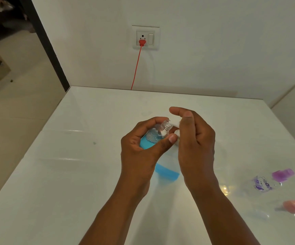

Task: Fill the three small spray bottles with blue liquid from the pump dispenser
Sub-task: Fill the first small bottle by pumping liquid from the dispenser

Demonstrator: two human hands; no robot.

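Observation:
My left hand [139, 154] grips a small clear spray bottle [154, 137], tilted, with no cap on it and its threaded neck pointing up and right. It is partly filled with blue liquid, with bubbles on top. The neck meets the white nozzle of the pump dispenser [167, 171], whose clear body with blue liquid at the bottom shows between my wrists. My right hand [196, 144] is curled over the dispenser's pump head and hides it. At the right lie two more small clear bottles, blurred: one with a purple cap [282, 175] and one with a pink cap [294, 206].
Everything sits on a glossy white table [72, 174] against a white wall. A red cable [136, 68] runs from a wall socket [145, 37] down behind the table's far edge. The floor drops away past the left edge.

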